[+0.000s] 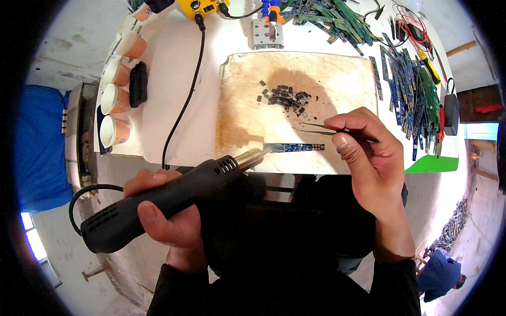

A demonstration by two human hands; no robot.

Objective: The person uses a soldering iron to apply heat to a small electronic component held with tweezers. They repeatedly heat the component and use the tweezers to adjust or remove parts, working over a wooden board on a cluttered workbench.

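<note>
My left hand (pixel 167 222) grips a black hot-air gun (pixel 174 189), whose metal nozzle (pixel 251 157) is at the left end of a narrow blue circuit board (pixel 298 147) lying near the front of a stained beige mat (pixel 240 84). My right hand (pixel 369 160) holds thin tweezers (pixel 316 129) with their tips above the mat, just behind the board. A small heap of black chips and bits (pixel 287 96) lies on the mat beyond the tips.
Paper cups (pixel 113 131) and a black pouch (pixel 138 84) line the left. A yellow station (pixel 197 8) and metal fixture (pixel 268 32) stand behind. Board strips (pixel 408 100), a screwdriver (pixel 429 67) and wires lie right. A person in blue (pixel 440 271) is at lower right.
</note>
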